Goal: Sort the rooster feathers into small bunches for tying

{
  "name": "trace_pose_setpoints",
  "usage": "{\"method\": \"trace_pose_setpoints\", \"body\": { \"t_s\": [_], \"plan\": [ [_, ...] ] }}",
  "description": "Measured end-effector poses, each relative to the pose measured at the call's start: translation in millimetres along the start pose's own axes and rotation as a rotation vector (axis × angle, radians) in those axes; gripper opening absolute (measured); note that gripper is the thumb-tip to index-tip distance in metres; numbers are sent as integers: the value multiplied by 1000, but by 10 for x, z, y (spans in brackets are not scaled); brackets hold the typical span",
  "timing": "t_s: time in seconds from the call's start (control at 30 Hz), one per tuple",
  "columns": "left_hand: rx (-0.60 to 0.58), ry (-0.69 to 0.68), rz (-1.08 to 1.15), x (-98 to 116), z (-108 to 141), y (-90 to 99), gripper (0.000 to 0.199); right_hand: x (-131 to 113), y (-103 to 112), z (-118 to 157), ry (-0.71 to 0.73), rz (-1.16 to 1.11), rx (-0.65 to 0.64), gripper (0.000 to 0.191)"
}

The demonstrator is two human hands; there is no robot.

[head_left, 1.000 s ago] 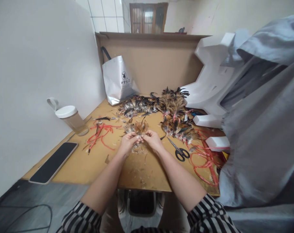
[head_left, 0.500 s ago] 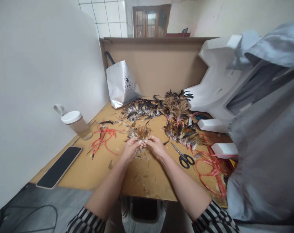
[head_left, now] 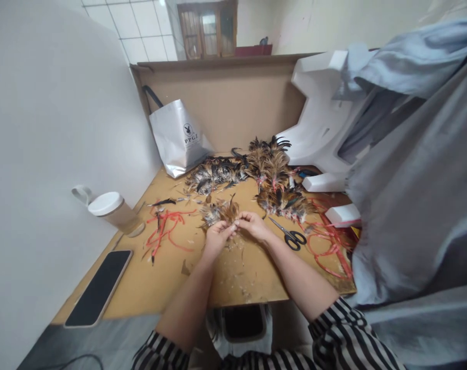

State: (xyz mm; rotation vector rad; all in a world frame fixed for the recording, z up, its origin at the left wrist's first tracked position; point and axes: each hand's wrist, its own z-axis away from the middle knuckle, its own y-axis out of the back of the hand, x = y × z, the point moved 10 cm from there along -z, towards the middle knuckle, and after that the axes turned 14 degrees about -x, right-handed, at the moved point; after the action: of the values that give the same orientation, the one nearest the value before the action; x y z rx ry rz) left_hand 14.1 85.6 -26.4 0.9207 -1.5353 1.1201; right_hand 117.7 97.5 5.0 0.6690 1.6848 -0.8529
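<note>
My left hand [head_left: 219, 235] and my right hand [head_left: 253, 226] meet at the middle of the table, fingertips pinched close together. Between them they hold the base of a small bunch of brown feathers [head_left: 229, 207], whose tips fan away from me. Paler loose feathers [head_left: 210, 213] lie just behind my left hand. To the right of my right hand rest scissors [head_left: 289, 235] with black handles, their blades pointing back and left. Beyond them is a row of tied brown and black feathers [head_left: 285, 203]. My fingers cover the lower ends of the held bunch.
Red plastic ties [head_left: 166, 228] lie at left, with more red strips [head_left: 328, 252] at right. A phone [head_left: 98, 288] and a lidded cup [head_left: 118, 213] stand along the left edge. Behind are a silver bag [head_left: 177, 139], a dark feather pile [head_left: 216, 174] and white foam [head_left: 318, 113].
The view has turned slightly right, so the table's things appear further left. Both hands keep their pinch on the feather bunch, with the right hand now a little higher than the left.
</note>
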Motion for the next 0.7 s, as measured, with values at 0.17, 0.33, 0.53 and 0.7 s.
{"method": "trace_pose_setpoints", "body": {
  "t_s": [0.17, 0.33, 0.53, 0.7],
  "plan": [
    [-104, 68, 232, -45, 47, -199, 24, -31, -81, 91, 19, -35, -38, 22],
    [-103, 109, 193, -75, 70, -242, 25, -50, -3, 256, 44, -35, 137, 24],
    [-141, 65, -47, -23, 60, -278, 23, -48, 75, 398, 52, 75, 220, 26],
    [-106, 55, -103, 29, 80, -263, 27, 70, 215, 423, 54, 150, 314, 29]
  ]
}}
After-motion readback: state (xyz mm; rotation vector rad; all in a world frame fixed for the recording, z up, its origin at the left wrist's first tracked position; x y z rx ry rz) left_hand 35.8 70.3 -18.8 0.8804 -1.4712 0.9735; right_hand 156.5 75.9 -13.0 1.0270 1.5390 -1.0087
